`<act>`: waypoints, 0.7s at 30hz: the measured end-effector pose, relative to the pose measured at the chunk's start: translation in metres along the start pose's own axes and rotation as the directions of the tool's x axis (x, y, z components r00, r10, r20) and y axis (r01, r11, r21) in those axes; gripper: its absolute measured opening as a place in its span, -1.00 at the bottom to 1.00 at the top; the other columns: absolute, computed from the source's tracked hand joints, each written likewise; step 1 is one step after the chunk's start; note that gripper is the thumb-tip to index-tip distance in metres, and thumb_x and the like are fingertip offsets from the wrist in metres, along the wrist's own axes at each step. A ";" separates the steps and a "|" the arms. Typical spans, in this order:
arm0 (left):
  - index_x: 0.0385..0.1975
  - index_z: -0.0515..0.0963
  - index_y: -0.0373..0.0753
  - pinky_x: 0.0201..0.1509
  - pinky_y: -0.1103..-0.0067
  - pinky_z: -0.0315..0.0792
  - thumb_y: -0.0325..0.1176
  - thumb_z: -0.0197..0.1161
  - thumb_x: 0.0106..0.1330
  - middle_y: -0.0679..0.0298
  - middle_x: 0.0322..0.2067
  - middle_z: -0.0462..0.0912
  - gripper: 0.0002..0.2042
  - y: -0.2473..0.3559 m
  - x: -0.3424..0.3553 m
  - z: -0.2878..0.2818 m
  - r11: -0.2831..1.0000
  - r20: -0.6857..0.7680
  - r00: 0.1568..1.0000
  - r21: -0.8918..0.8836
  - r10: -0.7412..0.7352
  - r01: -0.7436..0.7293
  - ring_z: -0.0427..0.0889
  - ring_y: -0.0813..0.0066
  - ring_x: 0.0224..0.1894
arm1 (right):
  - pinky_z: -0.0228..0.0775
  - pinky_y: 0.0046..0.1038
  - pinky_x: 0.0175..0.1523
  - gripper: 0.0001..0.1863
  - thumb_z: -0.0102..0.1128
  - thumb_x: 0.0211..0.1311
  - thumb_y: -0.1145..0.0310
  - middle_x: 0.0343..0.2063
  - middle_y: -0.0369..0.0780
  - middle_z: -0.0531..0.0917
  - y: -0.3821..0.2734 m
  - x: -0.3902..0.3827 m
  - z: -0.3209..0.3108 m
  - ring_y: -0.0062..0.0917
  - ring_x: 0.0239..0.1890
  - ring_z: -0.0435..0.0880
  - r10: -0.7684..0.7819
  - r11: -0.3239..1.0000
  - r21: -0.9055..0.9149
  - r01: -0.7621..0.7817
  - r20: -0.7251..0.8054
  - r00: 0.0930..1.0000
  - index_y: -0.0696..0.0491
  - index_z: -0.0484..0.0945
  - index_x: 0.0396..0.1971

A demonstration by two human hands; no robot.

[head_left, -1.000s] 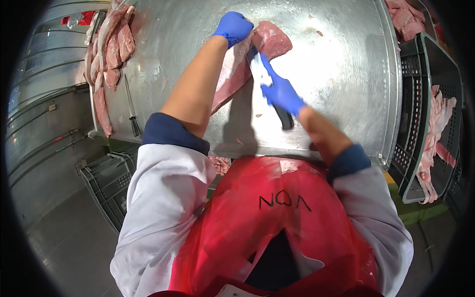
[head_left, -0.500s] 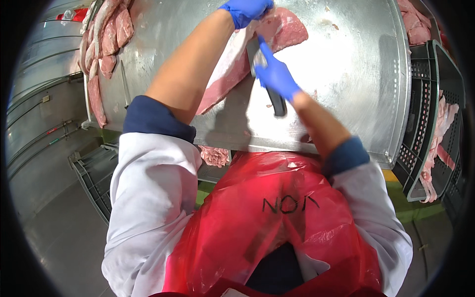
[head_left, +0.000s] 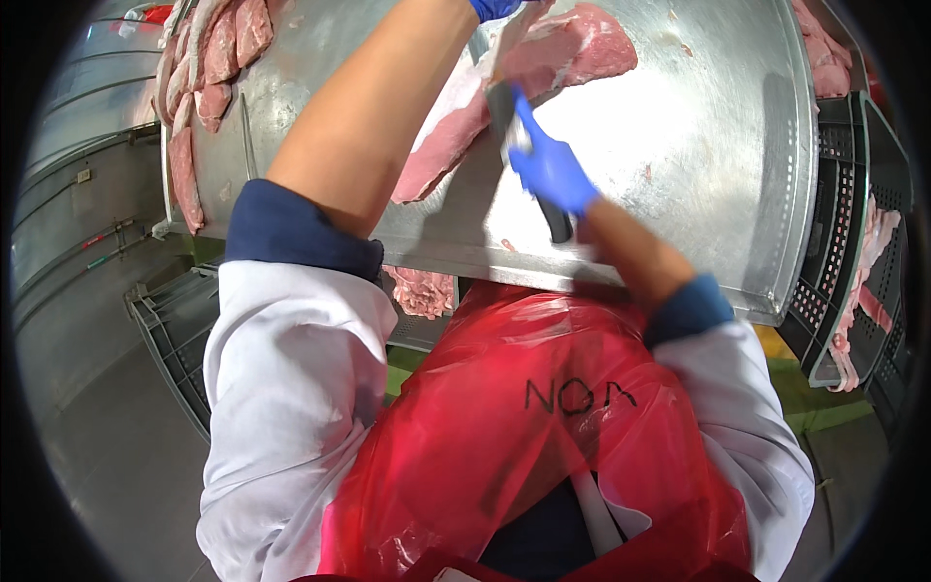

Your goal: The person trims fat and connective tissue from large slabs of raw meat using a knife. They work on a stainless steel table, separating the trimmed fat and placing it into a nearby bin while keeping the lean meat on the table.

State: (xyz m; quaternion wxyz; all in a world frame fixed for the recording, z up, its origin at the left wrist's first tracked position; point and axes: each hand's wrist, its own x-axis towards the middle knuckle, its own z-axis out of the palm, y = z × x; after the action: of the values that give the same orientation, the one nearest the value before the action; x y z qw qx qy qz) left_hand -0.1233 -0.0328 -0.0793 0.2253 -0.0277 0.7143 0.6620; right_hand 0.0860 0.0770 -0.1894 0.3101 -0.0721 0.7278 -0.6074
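A long piece of pink raw meat with a pale fat side lies slantwise on the metal table. My left hand, in a blue glove, is mostly cut off by the upper edge; its fingers are hidden. A pale strip runs from near that hand down across the meat. My right hand, also blue-gloved, is closed round a black-handled tool with a shiny metal part and a dark far end beside the meat. Motion blurs the tool, and I cannot make out its kind.
More meat pieces are heaped at the table's left edge, by a thin metal rod. Dark perforated crates with pale trimmings stand at the right. Below the table's front edge, a crate holds scraps.
My left hand has moved up, mostly out of view. My right hand and the tool have shifted slightly down and right. The view has shifted, and the pale strip now shows above the tool.
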 end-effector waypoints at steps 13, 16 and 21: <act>-0.64 0.50 -0.24 -0.58 0.62 0.15 -0.50 0.09 0.25 0.33 -0.68 0.43 -0.80 0.054 -0.067 -0.007 0.974 0.068 0.984 -0.169 0.166 -0.152 0.32 0.61 -0.65 | 0.61 -0.30 -0.31 -0.13 -0.04 0.32 0.45 -0.48 -0.06 0.67 -0.008 -0.031 0.081 -0.37 -0.53 0.67 -0.015 0.999 0.048 0.015 -0.001 1.000 -0.20 -0.19 0.58; -0.61 0.51 -0.25 -0.57 0.61 0.18 -0.51 0.09 0.24 0.32 -0.65 0.45 -0.83 0.065 -0.075 -0.006 0.982 0.225 0.956 -0.050 0.190 -0.183 0.35 0.58 -0.63 | 0.61 -0.30 -0.30 -0.13 0.00 0.33 0.43 -0.48 -0.06 0.67 0.007 0.058 0.083 -0.40 -0.52 0.69 -0.247 0.924 -0.336 0.182 -0.161 0.955 -0.16 -0.18 0.57; -0.54 0.52 -0.28 -0.54 0.62 0.30 -0.49 0.05 0.33 0.25 -0.57 0.53 -0.81 0.095 -0.118 -0.018 0.910 0.104 0.930 -0.270 0.353 -0.315 0.45 0.53 -0.59 | 0.57 -0.18 -0.16 -0.10 0.00 0.26 0.47 -0.26 0.15 0.70 -0.031 -0.014 0.105 -0.05 -0.37 0.71 0.030 0.999 -0.027 -0.027 0.103 0.994 -0.15 -0.17 0.57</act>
State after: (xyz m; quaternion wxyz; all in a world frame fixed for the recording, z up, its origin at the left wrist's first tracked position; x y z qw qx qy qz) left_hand -0.0552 -0.0691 0.0522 0.1565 0.1174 0.6008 0.7751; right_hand 0.1454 -0.0120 -0.1625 0.3551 -0.0969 0.7194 -0.5890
